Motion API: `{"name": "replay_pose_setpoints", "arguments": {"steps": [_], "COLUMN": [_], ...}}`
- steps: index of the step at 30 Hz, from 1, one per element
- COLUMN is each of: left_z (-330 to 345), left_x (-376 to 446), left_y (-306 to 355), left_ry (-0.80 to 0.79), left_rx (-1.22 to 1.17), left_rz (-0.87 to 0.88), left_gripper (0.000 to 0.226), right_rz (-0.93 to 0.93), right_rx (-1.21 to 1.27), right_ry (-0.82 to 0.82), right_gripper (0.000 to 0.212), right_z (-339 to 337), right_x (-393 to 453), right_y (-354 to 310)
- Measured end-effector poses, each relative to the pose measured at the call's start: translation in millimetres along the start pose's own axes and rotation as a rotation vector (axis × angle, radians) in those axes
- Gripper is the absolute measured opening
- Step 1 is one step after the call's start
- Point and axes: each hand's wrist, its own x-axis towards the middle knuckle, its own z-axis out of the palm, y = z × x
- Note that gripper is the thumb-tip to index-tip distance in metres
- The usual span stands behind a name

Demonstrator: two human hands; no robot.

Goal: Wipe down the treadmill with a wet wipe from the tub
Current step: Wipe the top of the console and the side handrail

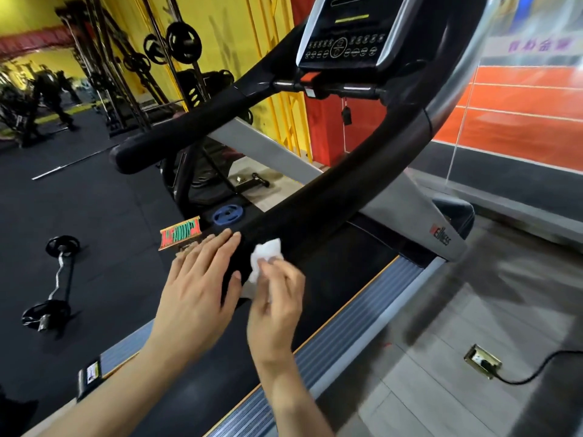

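A: We held the wipe [266, 251] pinched in the right hand [276, 298], fingers curled round it, pressed against the near end of the right handrail [331, 190].

B: And the left hand [197, 288]? We had it flat, fingers straight, resting on the rail's end just beside the wipe.

A: Agreed. The rail's long axis ran up and away from us toward the console [344, 42], so the unwiped length lay ahead of the right fingers.

B: Right hand nearer, then. We judged the next stroke should follow that axis. No tub in view.
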Motion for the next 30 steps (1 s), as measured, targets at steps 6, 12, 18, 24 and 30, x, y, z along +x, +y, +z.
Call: {"name": "replay_pose_setpoints", "arguments": {"steps": [6,12,18,24,30], "left_z": [21.8,29.5,34.2,36.0,35.0], "left_x": [40.7,56.6,58.2,57.2,55.3], "left_y": [37.1,56.7,65.4,65.4,63.3], "left_ry": [-0.007,-0.012,0.036,0.060,0.042], "left_rx": [0.031,0.091,0.125,0.121,0.135], "left_rz": [0.073,-0.034,-0.105,-0.104,-0.093], "left_gripper": [0.059,0.060,0.057,0.055,0.059], "right_rz": [-0.238,-0.203,-0.186,-0.228,0.108], "right_rx": [-0.169,-0.330,-0.190,-0.113,-0.126], "right_ry": [0.008,0.086,0.060,-0.231,0.058], "right_gripper": [0.024,0.027,0.027,0.014,0.036], "right_z": [-28.6,-57.0,-44.1,-48.8,-64.2], "right_x": [134.3,272.8,171.3,98.4,193.8], "right_y": [64.0,141.5,107.0,86.9,142.0]}}
